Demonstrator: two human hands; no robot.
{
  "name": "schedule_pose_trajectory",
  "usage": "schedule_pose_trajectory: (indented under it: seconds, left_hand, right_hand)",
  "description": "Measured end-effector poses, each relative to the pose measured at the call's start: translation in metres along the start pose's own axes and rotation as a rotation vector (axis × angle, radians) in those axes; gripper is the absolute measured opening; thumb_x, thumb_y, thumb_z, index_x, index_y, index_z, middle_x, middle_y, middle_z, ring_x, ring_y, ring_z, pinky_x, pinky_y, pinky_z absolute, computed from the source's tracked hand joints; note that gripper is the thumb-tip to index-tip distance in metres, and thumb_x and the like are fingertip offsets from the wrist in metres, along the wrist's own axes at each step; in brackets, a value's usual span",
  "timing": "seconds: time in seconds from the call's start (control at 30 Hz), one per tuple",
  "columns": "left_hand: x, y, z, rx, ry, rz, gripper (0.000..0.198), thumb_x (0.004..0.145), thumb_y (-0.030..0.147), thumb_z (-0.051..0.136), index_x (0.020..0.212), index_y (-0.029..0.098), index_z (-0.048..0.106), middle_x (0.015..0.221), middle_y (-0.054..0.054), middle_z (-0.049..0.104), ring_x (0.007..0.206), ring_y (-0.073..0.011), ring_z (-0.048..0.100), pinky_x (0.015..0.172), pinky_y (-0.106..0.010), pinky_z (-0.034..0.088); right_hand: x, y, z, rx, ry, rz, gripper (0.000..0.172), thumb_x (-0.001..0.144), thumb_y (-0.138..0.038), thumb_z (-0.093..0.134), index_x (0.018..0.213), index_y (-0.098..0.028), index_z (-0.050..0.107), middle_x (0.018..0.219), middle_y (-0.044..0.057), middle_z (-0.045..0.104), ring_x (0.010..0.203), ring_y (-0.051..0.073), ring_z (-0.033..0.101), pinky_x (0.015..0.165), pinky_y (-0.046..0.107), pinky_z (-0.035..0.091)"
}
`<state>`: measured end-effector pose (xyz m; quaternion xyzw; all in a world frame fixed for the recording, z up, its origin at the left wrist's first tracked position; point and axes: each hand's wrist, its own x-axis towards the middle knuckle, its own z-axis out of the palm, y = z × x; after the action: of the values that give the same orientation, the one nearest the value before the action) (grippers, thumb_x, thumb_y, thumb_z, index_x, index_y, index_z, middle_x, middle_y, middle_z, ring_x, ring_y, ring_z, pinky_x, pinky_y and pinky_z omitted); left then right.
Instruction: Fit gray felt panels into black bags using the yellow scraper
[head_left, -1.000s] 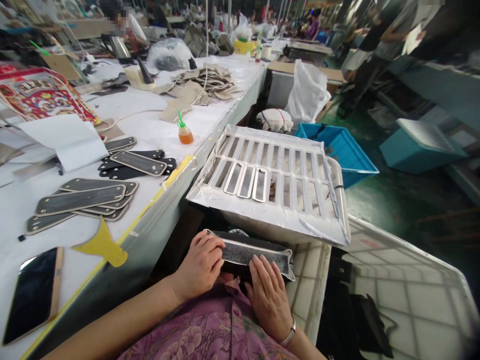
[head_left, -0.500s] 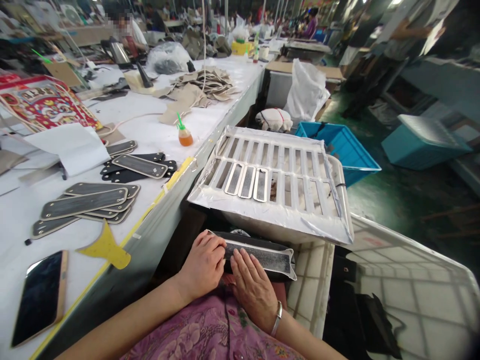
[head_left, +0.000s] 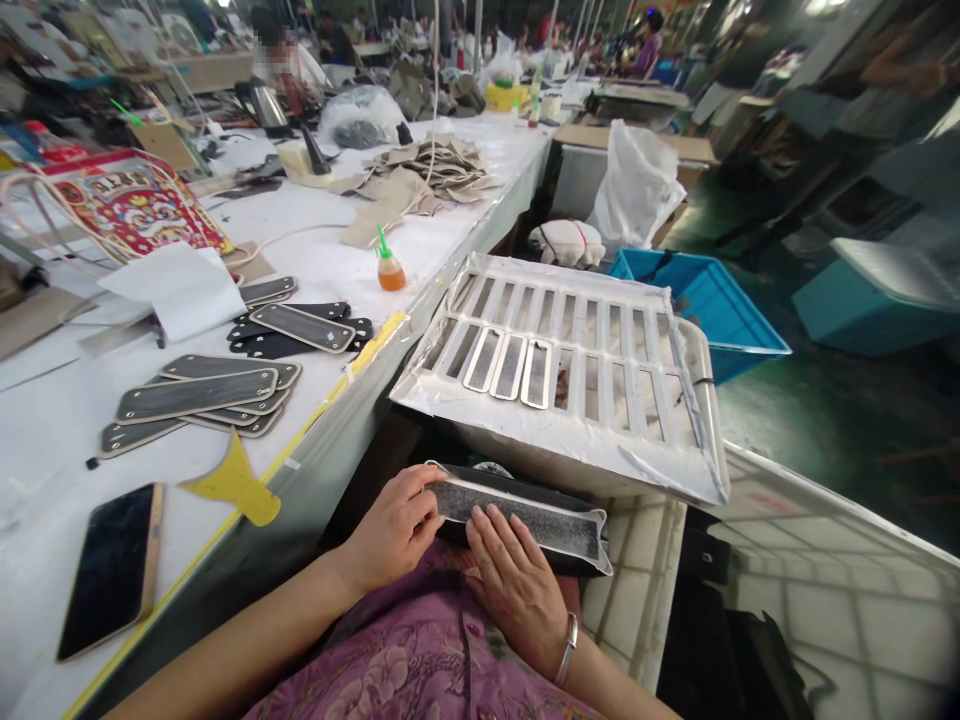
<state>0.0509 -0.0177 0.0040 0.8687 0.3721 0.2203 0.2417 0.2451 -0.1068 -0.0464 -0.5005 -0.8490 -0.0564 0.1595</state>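
Across my lap lies a long grey strip [head_left: 529, 512] with a pale raised border, resting on a black piece [head_left: 574, 560]. Its right end flares into loose, pale corners. My left hand [head_left: 394, 520] has its fingers curled at the left end, thumb and fingertips closed on the border. My right hand [head_left: 517, 575] lies flat with fingers stretched out, the tips resting on the strip's near edge around the middle. Beyond the hands, several grey strips with pale borders [head_left: 511, 367] lie on a white slatted rack [head_left: 435, 400].
On the white table [head_left: 322, 270] at left are stacked grey straps [head_left: 196, 397], a phone [head_left: 112, 570], a yellow fishtail-shaped piece [head_left: 234, 482] and a small bottle of amber liquid [head_left: 390, 272]. A white crate [head_left: 637, 570] stands at right, a blue crate [head_left: 739, 305] beyond.
The view has swung slightly left, so everything sits further right. My left fingers have drawn back toward the strip's left end, baring more grey surface. The right hand stays flat on it.
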Motion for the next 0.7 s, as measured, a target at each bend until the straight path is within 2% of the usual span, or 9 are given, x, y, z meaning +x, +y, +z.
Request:
schedule_pose_trajectory:
  seconds: [0.2, 0.43, 0.5, 0.6, 0.63, 0.7]
  left_hand:
    - [0.006, 0.002, -0.001, 0.019, 0.001, -0.011, 0.013, 0.079, 0.010, 0.048, 0.068, 0.017, 0.049, 0.115, -0.008, 0.050, 0.113, -0.0228, 0.043, 0.099, -0.041, 0.038]
    - [0.006, -0.004, 0.000, 0.018, 0.010, -0.024, 0.011, 0.080, 0.011, 0.048, 0.072, 0.018, 0.052, 0.117, -0.008, 0.049, 0.114, -0.0233, 0.043, 0.099, -0.043, 0.037]
    - [0.002, -0.012, -0.003, 0.002, 0.047, -0.045, 0.005, 0.080, 0.015, 0.053, 0.084, 0.018, 0.054, 0.125, -0.009, 0.045, 0.119, -0.0242, 0.040, 0.101, -0.044, 0.035]
    - [-0.004, -0.025, -0.006, -0.078, 0.051, -0.075, 0.042, 0.076, 0.022, 0.062, 0.115, 0.019, 0.045, 0.135, -0.012, 0.037, 0.126, -0.0258, 0.034, 0.104, -0.046, 0.032]
    - [-0.006, -0.028, -0.006, -0.118, 0.026, -0.082, 0.049, 0.076, 0.022, 0.061, 0.120, 0.019, 0.041, 0.136, -0.012, 0.036, 0.126, -0.0254, 0.034, 0.104, -0.046, 0.032]
    - [-0.009, -0.032, -0.003, -0.199, -0.010, -0.099, 0.048, 0.079, 0.017, 0.055, 0.124, 0.020, 0.039, 0.135, -0.012, 0.037, 0.126, -0.0236, 0.035, 0.105, -0.044, 0.032]
  right_hand:
    - [0.004, 0.000, 0.002, 0.028, -0.014, -0.041, 0.055, 0.086, -0.036, 0.050, 0.134, -0.012, 0.037, 0.142, 0.007, 0.035, 0.131, 0.024, 0.028, 0.107, 0.040, 0.029]
    - [0.019, -0.005, 0.004, 0.050, 0.010, -0.068, 0.049, 0.088, -0.032, 0.046, 0.132, -0.013, 0.040, 0.141, 0.007, 0.036, 0.131, 0.024, 0.028, 0.107, 0.039, 0.029]
    - [0.024, -0.008, 0.005, 0.042, 0.023, -0.073, 0.049, 0.088, -0.032, 0.045, 0.132, -0.012, 0.041, 0.141, 0.007, 0.036, 0.131, 0.024, 0.028, 0.107, 0.038, 0.029]
    - [0.029, -0.012, 0.008, 0.030, 0.031, -0.080, 0.048, 0.087, -0.029, 0.046, 0.132, -0.011, 0.040, 0.141, 0.009, 0.036, 0.131, 0.024, 0.028, 0.106, 0.038, 0.030]
    - [0.031, -0.013, 0.009, 0.030, 0.029, -0.080, 0.049, 0.087, -0.028, 0.046, 0.132, -0.011, 0.040, 0.141, 0.009, 0.036, 0.131, 0.025, 0.028, 0.106, 0.038, 0.030]
    - [0.035, -0.017, 0.011, 0.036, 0.026, -0.080, 0.049, 0.086, -0.026, 0.047, 0.132, -0.010, 0.040, 0.141, 0.010, 0.036, 0.131, 0.025, 0.028, 0.107, 0.039, 0.030]
